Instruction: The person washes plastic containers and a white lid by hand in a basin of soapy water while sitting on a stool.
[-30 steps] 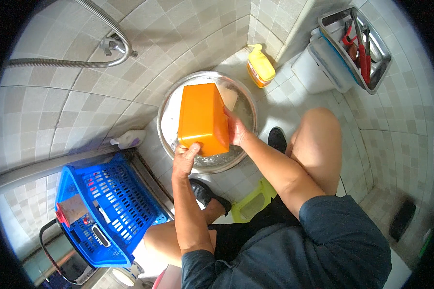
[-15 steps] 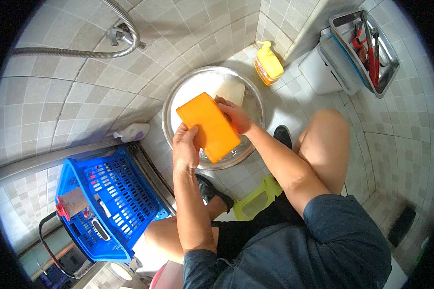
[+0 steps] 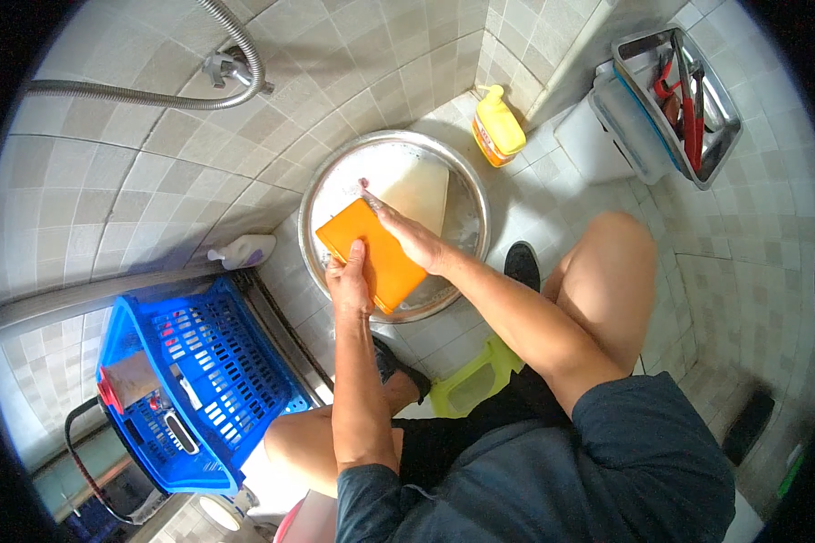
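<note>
My left hand (image 3: 349,279) grips the lower left edge of a flat, rectangular orange plastic piece (image 3: 382,262), its thumb lying on top. Against the upper right side of that piece my right hand (image 3: 409,237) presses with its fingers close together. A small greyish-pink bit shows past the fingertips; I cannot make out what it is. Both hands are above a wide round metal basin (image 3: 485,226). Inside the basin lies a pale, flat, rectangular piece (image 3: 426,195), partly behind my right hand and the orange piece.
A yellow jug (image 3: 498,128) stands beyond the basin, and a white bottle (image 3: 243,252) lies to its left. On the left is a blue perforated basket (image 3: 235,362). Red-handled tools sit in a metal tray (image 3: 733,136) at upper right. A green stool (image 3: 471,380) is below me.
The orange piece has moved slightly left and lower. My right hand has slid toward its far upper edge, with the fingers straighter. More of the pale piece in the basin shows.
</note>
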### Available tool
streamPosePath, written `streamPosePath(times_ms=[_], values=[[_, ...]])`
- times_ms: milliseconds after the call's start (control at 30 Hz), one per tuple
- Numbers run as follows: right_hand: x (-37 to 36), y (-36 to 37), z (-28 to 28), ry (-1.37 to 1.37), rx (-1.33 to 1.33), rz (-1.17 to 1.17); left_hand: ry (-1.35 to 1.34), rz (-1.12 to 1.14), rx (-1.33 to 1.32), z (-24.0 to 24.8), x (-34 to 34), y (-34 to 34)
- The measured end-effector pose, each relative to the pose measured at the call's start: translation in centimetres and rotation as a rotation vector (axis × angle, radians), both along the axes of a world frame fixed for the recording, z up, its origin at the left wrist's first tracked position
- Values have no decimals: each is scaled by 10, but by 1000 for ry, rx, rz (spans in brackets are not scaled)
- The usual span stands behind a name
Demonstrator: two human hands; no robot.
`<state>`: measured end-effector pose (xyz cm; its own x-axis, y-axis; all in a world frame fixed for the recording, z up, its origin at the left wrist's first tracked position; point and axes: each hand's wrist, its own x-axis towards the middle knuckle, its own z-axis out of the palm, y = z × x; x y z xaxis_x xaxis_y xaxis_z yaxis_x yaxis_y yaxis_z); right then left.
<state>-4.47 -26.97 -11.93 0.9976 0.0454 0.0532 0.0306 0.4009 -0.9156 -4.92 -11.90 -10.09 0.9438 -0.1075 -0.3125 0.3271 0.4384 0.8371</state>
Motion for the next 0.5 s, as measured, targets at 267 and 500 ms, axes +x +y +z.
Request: streamPosePath(times_ms=[267, 500], values=[[-40, 35, 65, -27, -284, 88, -91, 122, 97, 0, 19, 60], [12, -22, -24, 279, 167, 93, -33, -224, 28, 12, -4, 1]])
